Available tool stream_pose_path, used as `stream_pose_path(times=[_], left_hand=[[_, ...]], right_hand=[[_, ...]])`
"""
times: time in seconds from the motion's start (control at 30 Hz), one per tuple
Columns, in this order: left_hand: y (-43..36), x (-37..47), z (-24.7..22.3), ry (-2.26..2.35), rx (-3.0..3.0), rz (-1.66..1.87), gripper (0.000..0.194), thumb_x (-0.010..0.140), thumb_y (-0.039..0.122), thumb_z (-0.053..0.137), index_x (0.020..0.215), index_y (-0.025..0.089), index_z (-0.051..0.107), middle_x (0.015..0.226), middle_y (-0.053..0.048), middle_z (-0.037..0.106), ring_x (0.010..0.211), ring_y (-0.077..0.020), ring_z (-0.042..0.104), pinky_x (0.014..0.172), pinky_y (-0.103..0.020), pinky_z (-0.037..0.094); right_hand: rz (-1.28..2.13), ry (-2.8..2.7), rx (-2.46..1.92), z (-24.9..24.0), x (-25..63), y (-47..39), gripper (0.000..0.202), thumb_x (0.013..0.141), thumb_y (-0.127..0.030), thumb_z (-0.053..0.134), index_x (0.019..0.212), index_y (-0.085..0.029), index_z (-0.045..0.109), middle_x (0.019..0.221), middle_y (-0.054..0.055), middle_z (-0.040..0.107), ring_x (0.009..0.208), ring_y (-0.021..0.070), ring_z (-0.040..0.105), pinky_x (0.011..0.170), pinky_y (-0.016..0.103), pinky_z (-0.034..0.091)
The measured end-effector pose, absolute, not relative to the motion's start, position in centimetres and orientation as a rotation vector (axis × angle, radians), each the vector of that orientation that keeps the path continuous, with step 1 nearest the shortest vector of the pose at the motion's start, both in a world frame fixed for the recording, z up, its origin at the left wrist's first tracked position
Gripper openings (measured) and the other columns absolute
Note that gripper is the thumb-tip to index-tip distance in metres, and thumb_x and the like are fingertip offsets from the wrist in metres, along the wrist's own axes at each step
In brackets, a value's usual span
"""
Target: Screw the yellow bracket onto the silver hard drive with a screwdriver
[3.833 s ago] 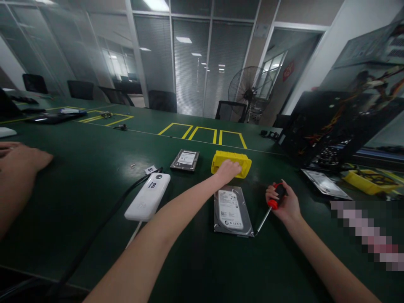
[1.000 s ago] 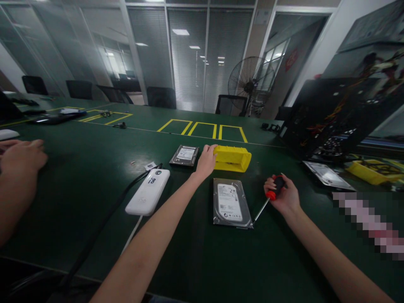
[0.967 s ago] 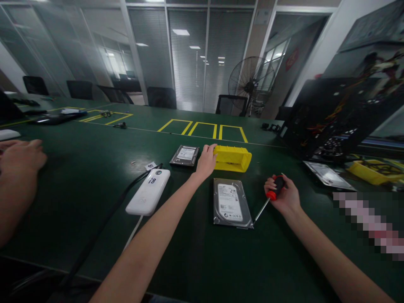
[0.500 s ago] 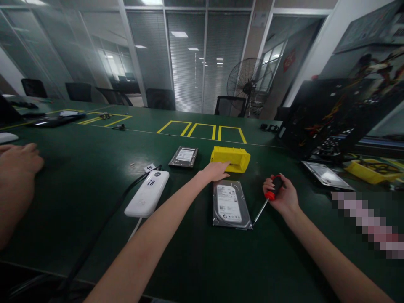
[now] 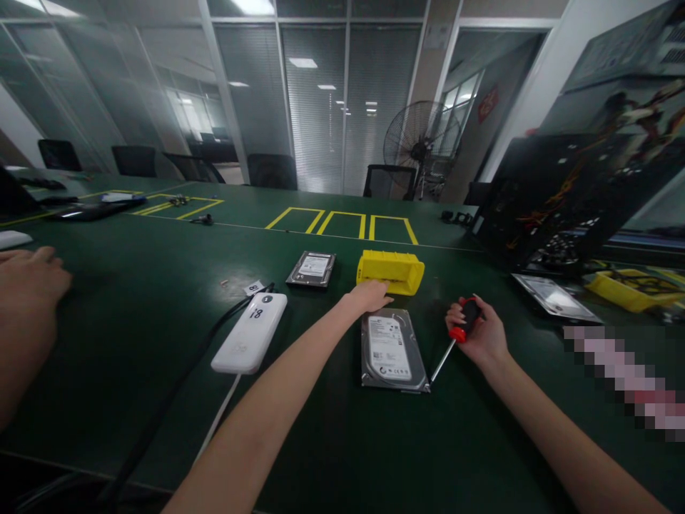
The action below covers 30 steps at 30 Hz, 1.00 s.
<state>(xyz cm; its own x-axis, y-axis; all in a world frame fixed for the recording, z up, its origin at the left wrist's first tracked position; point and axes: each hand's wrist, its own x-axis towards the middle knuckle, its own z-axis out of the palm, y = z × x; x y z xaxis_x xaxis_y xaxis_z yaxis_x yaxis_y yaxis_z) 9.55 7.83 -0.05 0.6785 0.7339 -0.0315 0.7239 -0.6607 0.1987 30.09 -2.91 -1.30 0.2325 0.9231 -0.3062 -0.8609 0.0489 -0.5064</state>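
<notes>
My right hand [image 5: 484, 332] is closed around a screwdriver [image 5: 459, 332] with a red and black handle. The screwdriver's shaft slants down left, its tip at the near right corner of a hard drive [image 5: 390, 350] lying label up. Just beyond that drive, my left hand [image 5: 370, 296] is at the mouth of a yellow bin [image 5: 390, 269], its fingers drawn together. Whatever those fingers hold, if anything, is too small or hidden to make out. A second hard drive [image 5: 312, 269] lies left of the bin.
A white power bank [image 5: 251, 335] with a cable lies beside my left forearm. Another person's hand [image 5: 35, 278] rests at the far left. On the right stand an open computer case [image 5: 556, 193], another drive [image 5: 556, 296] and a yellow tray [image 5: 615, 296] holding dark parts.
My left hand's index finger, stretched into the bin before, has drawn back and bent. My right hand keeps the screwdriver at the drive's corner, almost unmoved.
</notes>
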Motion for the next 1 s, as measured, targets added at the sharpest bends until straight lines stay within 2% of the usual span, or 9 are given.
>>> stream_pose_path(times=[0.2,0.37,0.53,0.77,1.0], left_hand=[[7.4,9.2,-0.3,1.204,2.703,0.188,0.046,0.091,0.033,0.045,0.13,0.008,0.047,0.126,-0.02,0.055,0.113,-0.0316,0.055,0.089,-0.04,0.047],[7.5,9.1,-0.8,1.218,2.663,0.298,0.056,0.09,0.033,0.046,0.138,0.006,0.036,0.138,-0.021,0.045,0.122,-0.03,0.048,0.096,-0.039,0.043],[7.7,9.3,-0.9,1.209,2.687,0.257,0.048,0.09,0.032,0.047,0.133,0.009,0.045,0.129,-0.017,0.052,0.115,-0.0295,0.053,0.094,-0.039,0.045],[7.5,9.5,-1.1,1.223,2.72,0.339,0.043,0.089,0.029,0.05,0.129,0.013,0.051,0.125,-0.015,0.055,0.113,-0.0276,0.055,0.093,-0.038,0.045],[8.0,10.2,-1.0,1.24,2.721,0.478,0.029,0.091,0.028,0.048,0.116,0.019,0.062,0.117,-0.009,0.059,0.102,-0.0229,0.059,0.085,-0.034,0.049]], right_hand=[[1.367,-0.107,-0.688,-1.3,30.1,-3.0,0.018,0.079,-0.025,0.054,0.093,-0.013,0.05,0.074,0.0,0.044,0.056,0.0046,0.042,0.043,0.014,0.043],[1.363,-0.112,-0.685,-1.3,30.2,-3.1,0.018,0.079,-0.024,0.055,0.092,-0.012,0.051,0.074,0.0,0.043,0.055,0.0046,0.041,0.044,0.014,0.043],[1.37,-0.113,-0.682,-1.2,30.1,-3.2,0.017,0.079,-0.024,0.054,0.091,-0.013,0.05,0.073,0.0,0.043,0.055,0.0045,0.042,0.044,0.014,0.042],[1.376,-0.131,-0.681,-1.2,30.1,-3.0,0.015,0.08,-0.025,0.053,0.088,-0.012,0.05,0.073,0.0,0.043,0.054,0.0041,0.041,0.043,0.013,0.041],[1.37,-0.131,-0.7,-1.3,30.1,-3.0,0.017,0.079,-0.025,0.054,0.09,-0.013,0.05,0.073,-0.001,0.043,0.054,0.004,0.041,0.043,0.014,0.042]])
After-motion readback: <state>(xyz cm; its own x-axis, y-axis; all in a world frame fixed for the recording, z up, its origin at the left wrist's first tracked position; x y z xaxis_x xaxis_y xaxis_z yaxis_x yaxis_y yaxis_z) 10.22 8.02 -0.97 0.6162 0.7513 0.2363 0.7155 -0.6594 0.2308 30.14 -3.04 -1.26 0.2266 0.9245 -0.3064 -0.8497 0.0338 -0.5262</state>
